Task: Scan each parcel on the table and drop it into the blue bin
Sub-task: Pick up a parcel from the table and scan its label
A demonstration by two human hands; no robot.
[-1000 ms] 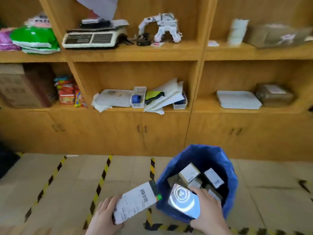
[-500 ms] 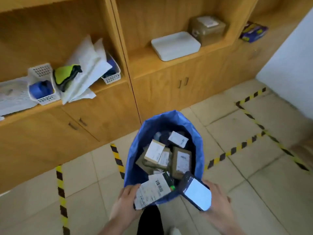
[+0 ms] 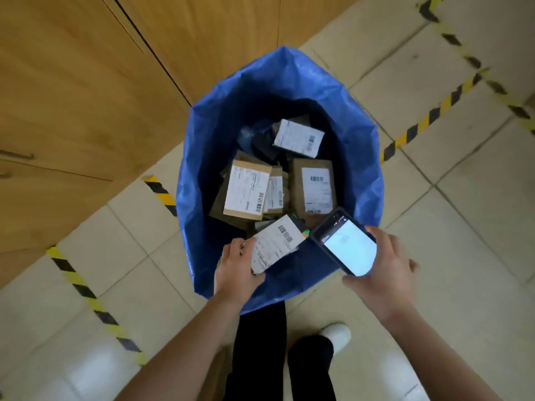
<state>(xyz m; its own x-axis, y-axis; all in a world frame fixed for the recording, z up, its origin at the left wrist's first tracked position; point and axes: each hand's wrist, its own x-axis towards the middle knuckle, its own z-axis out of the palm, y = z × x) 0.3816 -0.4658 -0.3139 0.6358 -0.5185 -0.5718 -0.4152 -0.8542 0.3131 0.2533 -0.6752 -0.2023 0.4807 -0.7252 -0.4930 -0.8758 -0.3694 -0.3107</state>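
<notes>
The blue bin [image 3: 208, 134] stands open on the floor right below me, with several labelled brown parcels [image 3: 249, 189] lying inside. My left hand [image 3: 236, 270] grips a small parcel with a white barcode label [image 3: 275, 244] over the bin's near rim, its far end inside the opening. My right hand [image 3: 388, 273] holds a black handheld scanner [image 3: 346, 244] with a lit white screen, just right of that parcel and above the bin's near right rim.
Wooden cabinet doors [image 3: 86, 82] rise directly behind the bin on the left. Yellow-and-black tape lines [image 3: 428, 117] cross the tiled floor on both sides. My legs and a white shoe [image 3: 335, 334] stand at the bin's near side.
The view has tilted down and closed in on the bin. Both hands have moved forward, bringing the parcel and the scanner over the bin's near rim.
</notes>
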